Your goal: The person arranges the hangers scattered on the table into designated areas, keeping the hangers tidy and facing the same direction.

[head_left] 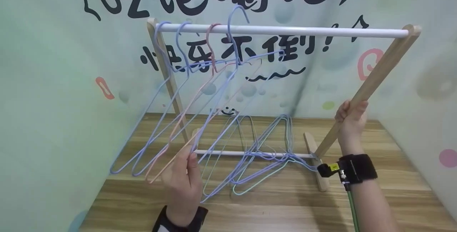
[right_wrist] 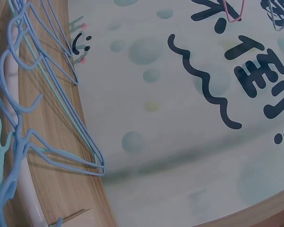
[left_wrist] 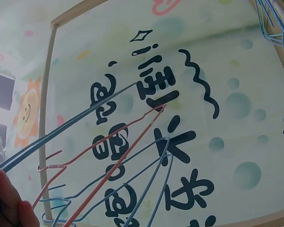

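A small wooden rack with a white top rod stands on the table. Two lavender hangers and a pink hanger hang at the rod's left end. A blue hanger has its hook lifted just above the rod. My left hand pinches this blue hanger at its lower corner; in the left wrist view the blue hanger's wire runs into my fingers beside the pink hanger. My right hand grips the rack's right wooden leg.
Several blue and green hangers lie tangled across the rack's lower white rod, seen close as the hanger pile. The wooden tabletop is boxed in by painted walls behind and on both sides.
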Available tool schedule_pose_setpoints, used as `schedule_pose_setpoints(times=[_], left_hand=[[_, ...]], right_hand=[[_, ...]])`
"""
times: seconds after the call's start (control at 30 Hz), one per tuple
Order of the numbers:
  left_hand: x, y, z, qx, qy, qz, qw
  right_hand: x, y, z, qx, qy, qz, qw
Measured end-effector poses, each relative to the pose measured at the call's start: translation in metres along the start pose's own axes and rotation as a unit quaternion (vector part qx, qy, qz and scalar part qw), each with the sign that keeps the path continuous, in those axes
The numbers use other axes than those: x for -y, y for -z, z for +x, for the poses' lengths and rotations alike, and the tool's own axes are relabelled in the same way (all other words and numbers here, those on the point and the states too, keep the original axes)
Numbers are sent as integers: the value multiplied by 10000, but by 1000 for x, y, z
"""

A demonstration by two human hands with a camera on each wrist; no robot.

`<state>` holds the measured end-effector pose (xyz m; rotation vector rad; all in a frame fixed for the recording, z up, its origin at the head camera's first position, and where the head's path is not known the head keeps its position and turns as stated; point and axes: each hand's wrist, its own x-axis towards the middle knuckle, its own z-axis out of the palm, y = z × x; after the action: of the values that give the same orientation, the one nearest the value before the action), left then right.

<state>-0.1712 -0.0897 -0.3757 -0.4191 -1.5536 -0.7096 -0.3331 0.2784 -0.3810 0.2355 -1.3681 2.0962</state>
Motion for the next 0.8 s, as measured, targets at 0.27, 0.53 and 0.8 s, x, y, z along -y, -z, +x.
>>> schedule_pose_setpoints(times=[0.27, 0.53, 0.8], left_hand=[[2, -4, -5, 50, -58, 8, 10000], [3, -5, -8, -59, -125, -49, 9999], [5, -5, -12, 43, -53, -14, 10000]], right_hand=[[0, 0, 0, -14, 21, 8, 10000], [0, 1, 0, 77, 59, 23, 10000], [-1, 0, 1, 67, 140, 43, 9999]])
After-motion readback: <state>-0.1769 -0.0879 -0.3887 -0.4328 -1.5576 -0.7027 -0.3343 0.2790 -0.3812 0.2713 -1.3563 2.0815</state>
